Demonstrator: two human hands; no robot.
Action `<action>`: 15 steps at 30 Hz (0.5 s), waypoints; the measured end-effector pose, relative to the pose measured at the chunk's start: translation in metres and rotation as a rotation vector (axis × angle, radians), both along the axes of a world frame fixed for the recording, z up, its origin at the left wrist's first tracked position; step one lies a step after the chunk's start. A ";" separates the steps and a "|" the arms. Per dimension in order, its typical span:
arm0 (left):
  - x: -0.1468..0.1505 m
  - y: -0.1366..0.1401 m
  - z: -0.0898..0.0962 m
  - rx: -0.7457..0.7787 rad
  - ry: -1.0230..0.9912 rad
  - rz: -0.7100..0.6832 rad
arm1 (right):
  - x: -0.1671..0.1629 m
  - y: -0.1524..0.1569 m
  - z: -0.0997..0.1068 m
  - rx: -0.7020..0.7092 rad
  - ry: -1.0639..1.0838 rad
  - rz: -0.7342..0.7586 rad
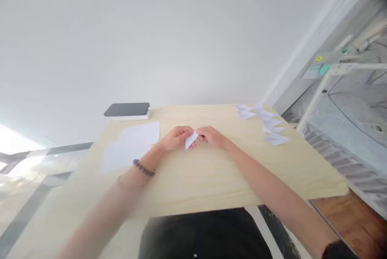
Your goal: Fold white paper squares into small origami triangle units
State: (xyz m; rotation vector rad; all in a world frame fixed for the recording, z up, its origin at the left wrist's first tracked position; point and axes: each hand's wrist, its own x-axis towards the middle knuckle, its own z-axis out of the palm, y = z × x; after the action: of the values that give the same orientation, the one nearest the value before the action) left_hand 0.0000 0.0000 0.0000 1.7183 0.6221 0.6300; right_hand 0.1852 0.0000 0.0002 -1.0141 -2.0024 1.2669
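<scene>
A small piece of folded white paper (190, 140) is held between my two hands above the middle of the wooden table. My left hand (177, 138), with a dark beaded bracelet (144, 168) on its wrist, pinches the paper from the left. From the other side, the closed fingers of my right hand (211, 136) grip its upper right corner. The paper has a slanted, pointed shape; its finer folds are too small to make out.
Flat white paper sheets (127, 146) lie on the table (199, 186) at left. Behind them, a dark phone-like slab (127, 109) rests on a white box (133, 117). Several folded paper pieces (276, 139) lie at right. A wall (193, 49) rises behind; a white frame (314, 102) stands right.
</scene>
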 end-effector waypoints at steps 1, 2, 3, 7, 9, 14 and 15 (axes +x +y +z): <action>0.001 0.000 0.000 -0.001 0.000 0.008 | 0.000 0.000 0.000 0.001 0.005 0.002; 0.002 0.000 0.000 -0.004 0.002 0.017 | 0.000 0.001 -0.001 0.004 0.010 0.004; 0.003 -0.001 0.001 -0.008 0.005 0.026 | -0.001 0.001 -0.002 0.010 0.016 0.006; 0.005 -0.003 0.003 -0.041 0.037 0.069 | -0.001 0.001 -0.004 0.053 0.045 0.016; 0.005 -0.004 0.004 -0.043 0.054 0.080 | 0.000 0.001 -0.004 0.076 0.037 0.017; 0.004 -0.004 0.005 0.037 0.116 0.087 | 0.000 -0.001 -0.003 0.087 -0.007 0.013; 0.004 -0.004 0.005 0.045 0.120 0.089 | 0.000 -0.001 -0.003 0.082 0.000 0.014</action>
State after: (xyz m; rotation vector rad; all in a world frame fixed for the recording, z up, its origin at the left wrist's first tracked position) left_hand 0.0036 -0.0035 0.0052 1.7878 0.7772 0.6099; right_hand 0.1852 -0.0010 -0.0024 -0.9632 -2.0477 1.1824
